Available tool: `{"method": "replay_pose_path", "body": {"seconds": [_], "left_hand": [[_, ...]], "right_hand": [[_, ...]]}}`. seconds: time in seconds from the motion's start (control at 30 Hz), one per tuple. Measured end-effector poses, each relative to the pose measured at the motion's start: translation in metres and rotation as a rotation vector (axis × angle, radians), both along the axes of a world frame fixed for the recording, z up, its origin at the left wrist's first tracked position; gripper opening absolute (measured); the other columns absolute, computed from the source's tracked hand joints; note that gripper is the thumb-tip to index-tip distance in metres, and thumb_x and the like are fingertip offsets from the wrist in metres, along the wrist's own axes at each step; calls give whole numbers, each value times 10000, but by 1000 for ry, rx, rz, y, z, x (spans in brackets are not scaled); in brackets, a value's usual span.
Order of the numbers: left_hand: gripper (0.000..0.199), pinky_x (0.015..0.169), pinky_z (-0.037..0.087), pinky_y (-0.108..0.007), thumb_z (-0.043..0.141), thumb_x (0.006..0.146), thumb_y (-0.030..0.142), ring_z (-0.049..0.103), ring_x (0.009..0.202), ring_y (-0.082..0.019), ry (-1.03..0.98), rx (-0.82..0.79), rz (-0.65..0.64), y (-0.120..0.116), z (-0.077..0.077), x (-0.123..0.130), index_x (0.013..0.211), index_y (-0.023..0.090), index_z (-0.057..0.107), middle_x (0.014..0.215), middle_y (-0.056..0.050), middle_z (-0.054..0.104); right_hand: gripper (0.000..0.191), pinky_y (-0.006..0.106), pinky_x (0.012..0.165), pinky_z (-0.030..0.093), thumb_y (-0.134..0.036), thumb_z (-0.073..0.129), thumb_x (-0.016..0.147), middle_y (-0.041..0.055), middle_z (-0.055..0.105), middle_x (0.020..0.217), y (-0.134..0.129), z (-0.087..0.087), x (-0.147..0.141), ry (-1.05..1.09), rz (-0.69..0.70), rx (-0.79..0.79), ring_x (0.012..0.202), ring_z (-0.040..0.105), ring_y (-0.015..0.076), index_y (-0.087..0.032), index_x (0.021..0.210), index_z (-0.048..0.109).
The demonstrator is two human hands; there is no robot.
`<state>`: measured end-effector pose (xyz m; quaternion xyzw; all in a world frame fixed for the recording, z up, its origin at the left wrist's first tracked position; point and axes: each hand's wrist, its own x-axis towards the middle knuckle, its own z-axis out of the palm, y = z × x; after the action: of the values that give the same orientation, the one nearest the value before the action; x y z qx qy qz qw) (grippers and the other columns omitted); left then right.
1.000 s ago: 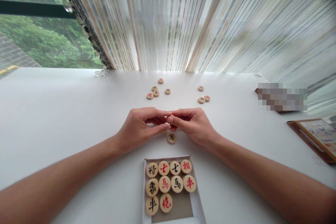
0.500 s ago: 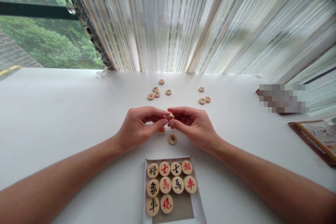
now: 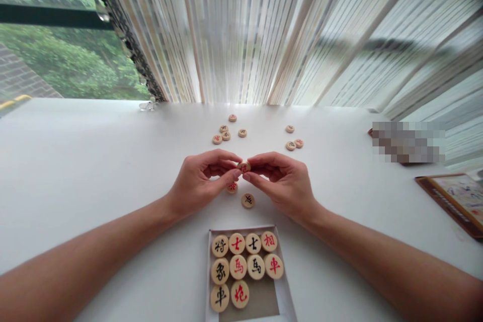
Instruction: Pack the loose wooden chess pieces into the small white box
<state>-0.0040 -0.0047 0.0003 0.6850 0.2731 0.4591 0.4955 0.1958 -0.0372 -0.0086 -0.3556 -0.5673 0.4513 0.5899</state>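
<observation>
Bright, soft daylight comes through the window [image 3: 68,55] and the curtain [image 3: 241,30], leaving a pale sheen along the table's [image 3: 113,161] far edge. Shadows are faint. The view stretches towards its sides; a pixelated patch masks one spot near the table's right edge.

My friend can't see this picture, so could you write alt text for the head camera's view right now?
A left hand and right hand hold one round wooden piece with red writing over a white table. Nearer the viewer, an open box holds ten similar pieces; loose pieces lie around, before a striped curtain.
</observation>
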Motion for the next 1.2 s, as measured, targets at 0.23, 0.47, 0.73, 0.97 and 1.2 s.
{"method": "replay_pose_path", "body": {"seconds": [0.23,0.47,0.73,0.97,1.2], "left_hand": [[282,791,663,-173,848,869,154,803,822,-133,-11,-18,-14,1,-3,-1,1142,138,784,971,-55,827],[293,836,668,-195,855,867,168,811,884,-154,-25,-25,-15,3,-5,-2,1156,163,814,1027,-68,830],[285,748,676,-227,841,887,230,798,771,-169,9,-22,-16,3,-2,-2,1147,116,818,965,-114,826],[253,743,670,-237,833,896,241,794,775,-175,40,-2,-26,2,0,-3,1117,121,825,927,-107,823],[291,732,660,-209,828,893,221,791,778,-159,65,-2,-44,1,-1,-2,1157,101,803,943,-102,822]], "right_hand": [[300,193,884,673,-98,873,795,29,829,1029,-1,-4,3,-93,-35,70,895,809,123,-208,1069,825],[340,267,887,693,-106,866,808,66,817,1068,1,-6,5,-130,-10,121,925,807,160,-186,1135,814],[282,256,833,688,-175,878,816,71,821,1033,-1,-1,5,-149,-17,64,866,801,153,-178,1093,826],[219,231,700,649,-293,878,831,70,820,906,-1,0,7,-160,-14,-26,765,775,146,-183,1018,848],[344,184,518,509,-498,812,879,50,735,670,-1,4,6,-222,17,-108,554,629,99,-157,854,846]]}}
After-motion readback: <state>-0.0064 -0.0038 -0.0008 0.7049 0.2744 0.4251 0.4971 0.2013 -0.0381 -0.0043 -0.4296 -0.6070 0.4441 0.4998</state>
